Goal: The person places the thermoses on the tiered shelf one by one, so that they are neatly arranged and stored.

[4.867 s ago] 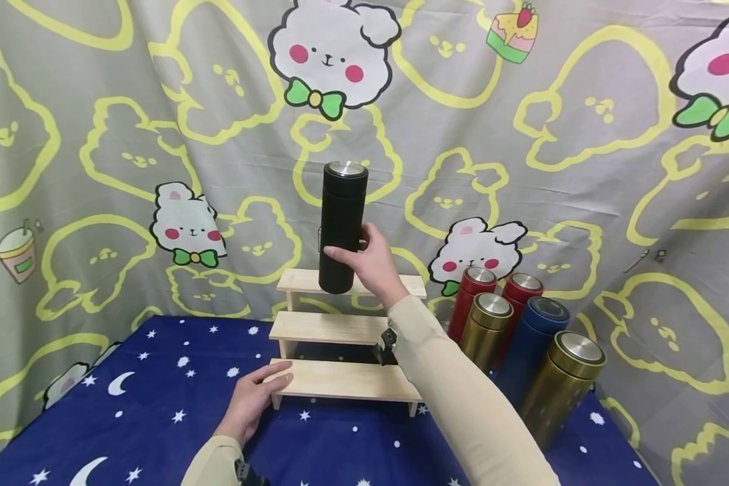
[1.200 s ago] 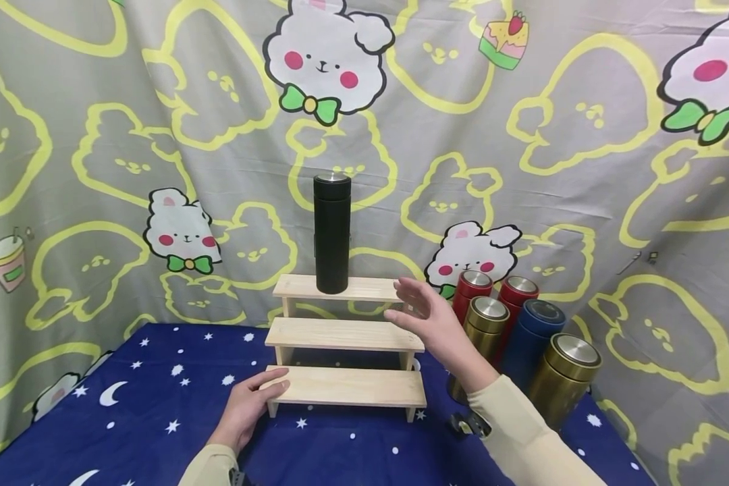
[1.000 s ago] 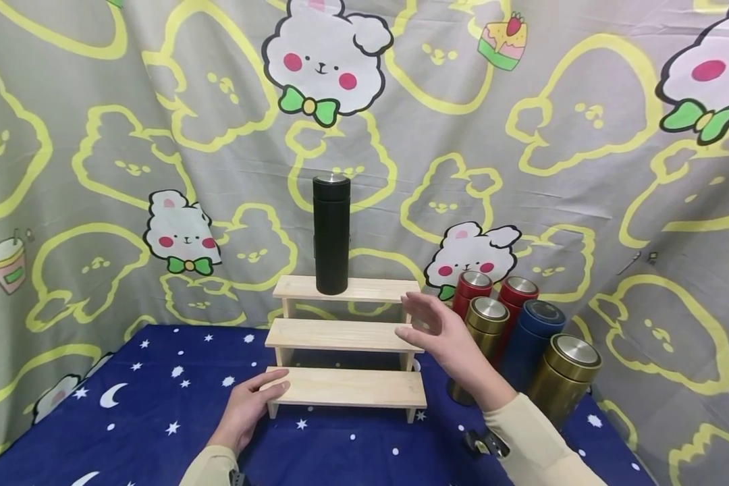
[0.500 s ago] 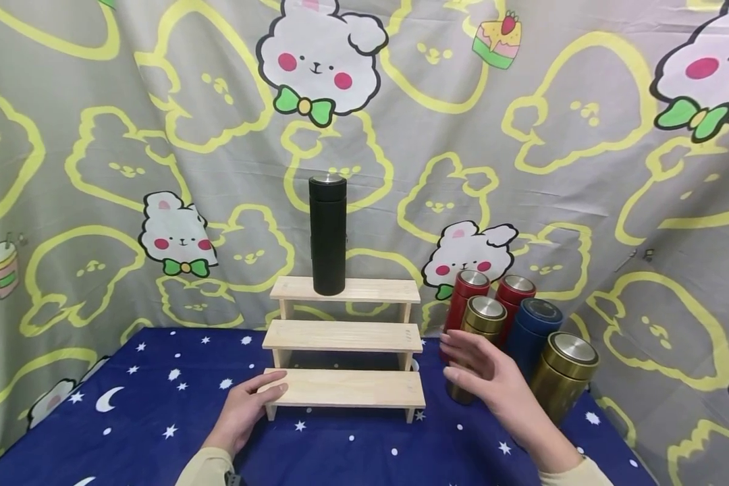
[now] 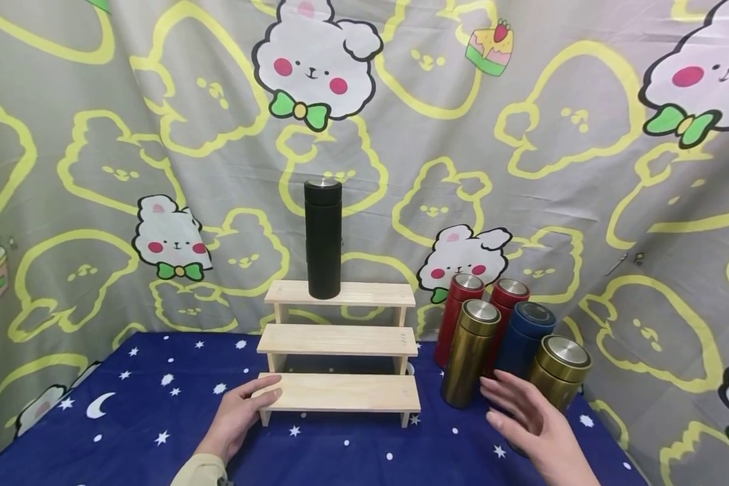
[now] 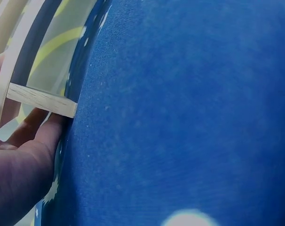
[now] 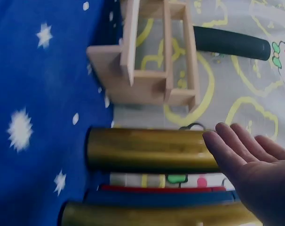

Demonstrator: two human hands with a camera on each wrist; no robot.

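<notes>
In the head view a three-step wooden stand (image 5: 340,393) stands on the table, and a black thermos (image 5: 324,243) is upright on its top step. My left hand (image 5: 237,412) holds the left end of the lowest step. The left wrist view has fingers (image 6: 48,132) beside the stand's leg and under the board. My right hand (image 5: 531,422) has its fingers spread, with nothing in it, in front of the thermoses at the right. Nearest to it are a slim gold thermos (image 5: 470,354) and a wider gold thermos (image 5: 561,368), whose lower part the hand covers.
Behind the gold thermoses stand a blue thermos (image 5: 525,337) and two red ones, a left red thermos (image 5: 455,317) and a right red thermos (image 5: 507,304). A star-patterned blue cloth (image 5: 158,405) covers the table. A cartoon-print curtain (image 5: 231,162) hangs close behind the stand.
My right hand, holding the black thermos over the top step earlier, has let it go there and moved down and right to the other thermoses. My left hand stays on the stand.
</notes>
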